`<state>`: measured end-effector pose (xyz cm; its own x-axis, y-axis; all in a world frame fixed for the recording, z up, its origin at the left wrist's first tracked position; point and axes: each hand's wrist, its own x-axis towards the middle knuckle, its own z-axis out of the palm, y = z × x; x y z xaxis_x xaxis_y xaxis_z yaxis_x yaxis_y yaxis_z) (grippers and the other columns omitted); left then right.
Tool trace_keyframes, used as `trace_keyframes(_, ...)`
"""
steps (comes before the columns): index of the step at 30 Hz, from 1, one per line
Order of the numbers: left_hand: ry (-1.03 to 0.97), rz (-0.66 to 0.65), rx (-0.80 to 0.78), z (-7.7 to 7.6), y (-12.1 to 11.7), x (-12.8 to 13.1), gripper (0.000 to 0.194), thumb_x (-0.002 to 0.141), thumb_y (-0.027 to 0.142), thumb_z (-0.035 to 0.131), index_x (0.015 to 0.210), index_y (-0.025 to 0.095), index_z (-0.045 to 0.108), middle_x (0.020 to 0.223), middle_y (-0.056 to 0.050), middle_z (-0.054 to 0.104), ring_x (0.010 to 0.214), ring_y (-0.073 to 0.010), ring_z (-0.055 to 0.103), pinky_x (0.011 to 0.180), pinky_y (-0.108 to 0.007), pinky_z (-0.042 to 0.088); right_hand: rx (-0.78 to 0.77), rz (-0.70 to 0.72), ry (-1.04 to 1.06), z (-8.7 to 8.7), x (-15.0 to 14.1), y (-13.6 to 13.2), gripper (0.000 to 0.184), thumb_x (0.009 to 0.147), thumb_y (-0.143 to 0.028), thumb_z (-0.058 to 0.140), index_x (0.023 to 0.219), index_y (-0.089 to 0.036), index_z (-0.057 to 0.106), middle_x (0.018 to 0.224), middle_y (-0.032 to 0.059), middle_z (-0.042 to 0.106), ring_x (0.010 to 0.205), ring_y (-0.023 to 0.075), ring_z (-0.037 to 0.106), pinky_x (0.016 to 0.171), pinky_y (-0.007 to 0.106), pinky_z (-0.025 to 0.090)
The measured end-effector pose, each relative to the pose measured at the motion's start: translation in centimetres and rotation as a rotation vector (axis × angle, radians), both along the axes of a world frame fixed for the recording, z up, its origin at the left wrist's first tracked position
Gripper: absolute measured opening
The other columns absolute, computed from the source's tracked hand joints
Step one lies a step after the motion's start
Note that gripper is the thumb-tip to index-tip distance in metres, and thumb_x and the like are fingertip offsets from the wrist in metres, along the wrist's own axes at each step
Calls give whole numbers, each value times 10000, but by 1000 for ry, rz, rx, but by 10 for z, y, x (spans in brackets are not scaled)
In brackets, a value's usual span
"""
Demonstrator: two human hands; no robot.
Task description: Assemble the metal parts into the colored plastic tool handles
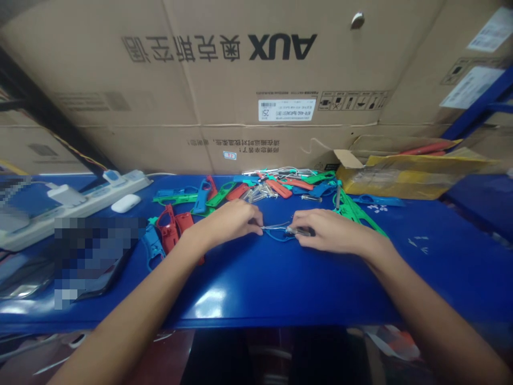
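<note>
Over the middle of the blue table, both hands are closed on a thin, silvery, wire-like part stretched between them. My left hand pinches its left end between thumb and fingers. At the other end, my right hand grips a small dark cylinder-like piece that seems joined to it; the fingers hide much of it. A blue plastic loop shows just below the wires. Beyond the hands lie small clear tube-like parts among red, green and blue plastic pieces.
A white power strip and a white earbud case are at left, near a dark, partly blurred-out device. More plastic handles lie beside my left forearm. A yellow-taped carton stands back right, before large cardboard.
</note>
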<state>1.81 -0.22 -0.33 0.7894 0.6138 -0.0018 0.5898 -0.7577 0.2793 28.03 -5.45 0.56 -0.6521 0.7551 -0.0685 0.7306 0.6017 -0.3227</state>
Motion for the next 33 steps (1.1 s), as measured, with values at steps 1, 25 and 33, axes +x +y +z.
trace_keyframes(1, 2, 2, 0, 0, 0, 0, 102, 883, 284, 736, 944, 211, 773, 981, -14, 766, 898, -179, 691, 772, -278, 439, -4, -1, -4, 0, 0, 0, 207, 919, -220, 539, 989, -193, 732, 992, 51, 678, 833, 178, 614, 735, 290, 412)
trace_keyframes(25, -12, -16, 36, 1, -13, 6, 113, 911, 183, 659, 946, 196, 766, 947, -41, 761, 844, -181, 691, 759, -303, 448, 28, -2, -19, -1, 0, -5, 254, 958, -269, 533, 1091, -227, 745, 1016, 54, 673, 893, 201, 634, 753, 309, 438)
trace_keyframes(33, -51, -48, -10, 4, -13, 6, 132, 905, 123, 638, 913, 187, 754, 956, -35, 744, 848, -161, 682, 794, -309, 457, 170, 8, -96, 4, -7, -10, 257, 986, -264, 495, 1088, -232, 729, 1009, 62, 672, 916, 213, 635, 715, 312, 432)
